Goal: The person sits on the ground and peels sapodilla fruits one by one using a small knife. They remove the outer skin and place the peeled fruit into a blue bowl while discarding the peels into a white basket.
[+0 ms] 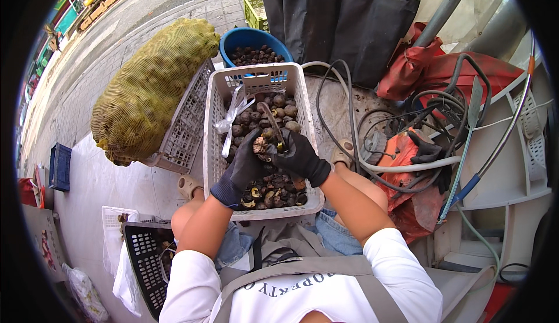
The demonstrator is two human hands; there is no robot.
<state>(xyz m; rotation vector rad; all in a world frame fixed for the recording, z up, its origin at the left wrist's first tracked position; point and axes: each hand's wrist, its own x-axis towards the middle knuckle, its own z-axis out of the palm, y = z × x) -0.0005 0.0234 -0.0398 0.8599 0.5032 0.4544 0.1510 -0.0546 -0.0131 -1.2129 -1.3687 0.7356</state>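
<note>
Both hands wear dark gloves and meet over a white plastic crate (309,104). My left hand (246,163) holds a walnut (260,145), its pale wrinkled shell partly bare. My right hand (299,155) grips a knife (271,120), whose brownish blade points up and away from me; its handle is mostly hidden in the glove. Dark round husked walnuts (279,100) fill the far part of the crate, beside a knotted white plastic strip (233,115). Broken dark husks with some yellow insides (266,194) lie in the near part, below my hands.
A blue basin (225,46) of dark nuts stands beyond the crate. A full yellow mesh sack (148,87) lies on another crate (188,126) at the left. Hoses (353,104) and red plastic bags (419,218) are at the right. A black crate (146,266) is near my left elbow.
</note>
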